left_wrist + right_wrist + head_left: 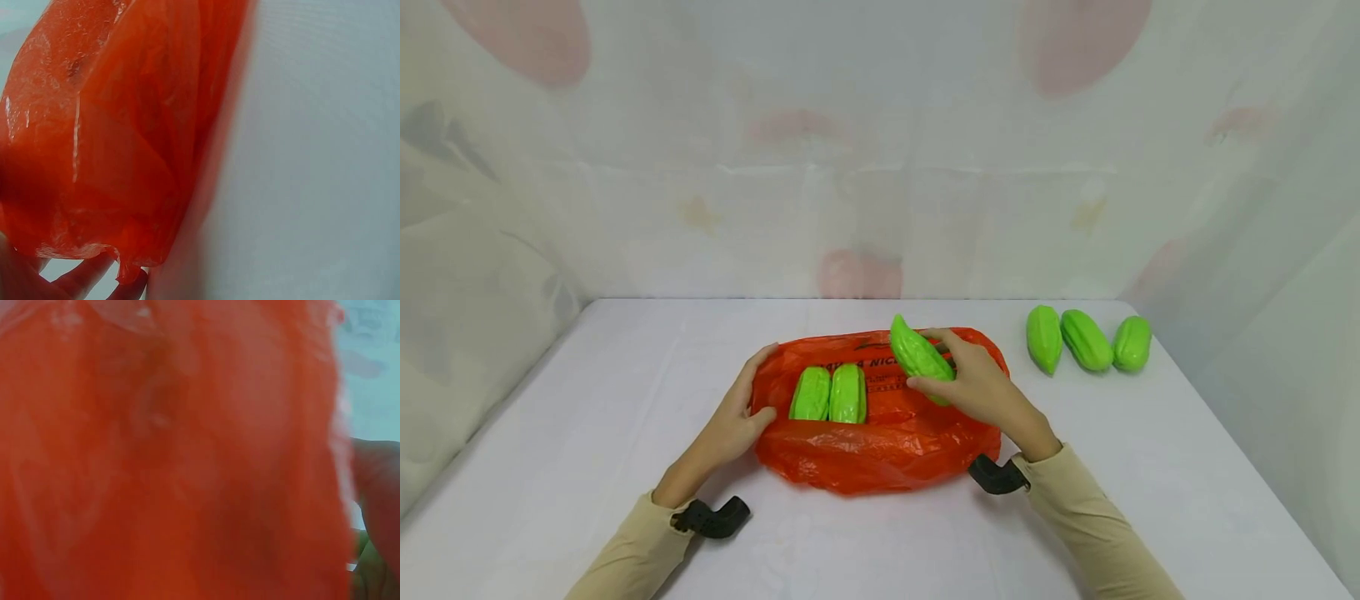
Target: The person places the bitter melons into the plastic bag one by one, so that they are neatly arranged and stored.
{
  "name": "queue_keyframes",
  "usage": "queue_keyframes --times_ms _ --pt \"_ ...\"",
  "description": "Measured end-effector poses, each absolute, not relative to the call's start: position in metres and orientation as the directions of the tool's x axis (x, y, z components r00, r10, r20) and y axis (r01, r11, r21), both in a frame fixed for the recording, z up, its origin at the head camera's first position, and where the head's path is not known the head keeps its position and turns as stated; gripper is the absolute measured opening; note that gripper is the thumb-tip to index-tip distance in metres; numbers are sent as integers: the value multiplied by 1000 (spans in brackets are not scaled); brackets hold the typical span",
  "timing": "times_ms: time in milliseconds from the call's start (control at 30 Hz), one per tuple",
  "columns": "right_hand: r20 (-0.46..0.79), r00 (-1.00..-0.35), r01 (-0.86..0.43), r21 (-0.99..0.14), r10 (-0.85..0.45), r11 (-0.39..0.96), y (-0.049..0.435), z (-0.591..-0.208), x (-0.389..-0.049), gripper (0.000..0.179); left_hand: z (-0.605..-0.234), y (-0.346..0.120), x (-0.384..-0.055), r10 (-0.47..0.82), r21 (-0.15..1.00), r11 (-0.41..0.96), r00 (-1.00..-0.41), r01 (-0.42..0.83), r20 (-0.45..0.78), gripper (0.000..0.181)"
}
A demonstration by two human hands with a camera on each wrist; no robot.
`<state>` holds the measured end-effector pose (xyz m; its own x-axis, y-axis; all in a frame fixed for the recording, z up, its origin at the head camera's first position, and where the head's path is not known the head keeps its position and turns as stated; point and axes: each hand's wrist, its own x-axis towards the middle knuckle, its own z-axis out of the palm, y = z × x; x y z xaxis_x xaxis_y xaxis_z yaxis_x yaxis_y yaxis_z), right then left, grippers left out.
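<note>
A red plastic bag [880, 454] lies on the white table with its wide mouth turned up. Two bright green, ridged gourds [810, 393] rest side by side in its left half. My left hand [737, 421] holds the bag's left edge, thumb at the front and fingers at the back. In the left wrist view, fingertips [84, 275] show beside the bag's bunched corner. Over the right half of the mouth, my right hand [973, 379] grips a third green gourd [917, 350], its pointed tip up and leftward. Red film covers most of the right wrist view.
Several more green gourds [1086, 340] lie in a row at the table's back right corner. The white table [550, 467] meets a pale patterned cloth [880, 208] at the back. Black wrist mounts [715, 518] sit at both sleeve cuffs.
</note>
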<state>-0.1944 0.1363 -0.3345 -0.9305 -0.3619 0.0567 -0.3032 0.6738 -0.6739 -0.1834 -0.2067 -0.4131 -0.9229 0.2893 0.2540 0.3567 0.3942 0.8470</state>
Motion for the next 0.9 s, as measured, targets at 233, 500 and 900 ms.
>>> queue_keyframes --times_ms 233,500,900 --pt "35 -931 -288 -680 -363 674 129 -342 -194 69 -413 -207 -183 290 849 393 -924 354 252 84" --pt "27 -926 -287 -698 -377 656 123 -349 -192 71 -412 -206 -183 293 853 388 -924 348 244 83" --pt "-2 -935 -254 -693 -354 675 113 -356 -188 69 -412 -207 -183 294 846 401 -924 350 243 85"
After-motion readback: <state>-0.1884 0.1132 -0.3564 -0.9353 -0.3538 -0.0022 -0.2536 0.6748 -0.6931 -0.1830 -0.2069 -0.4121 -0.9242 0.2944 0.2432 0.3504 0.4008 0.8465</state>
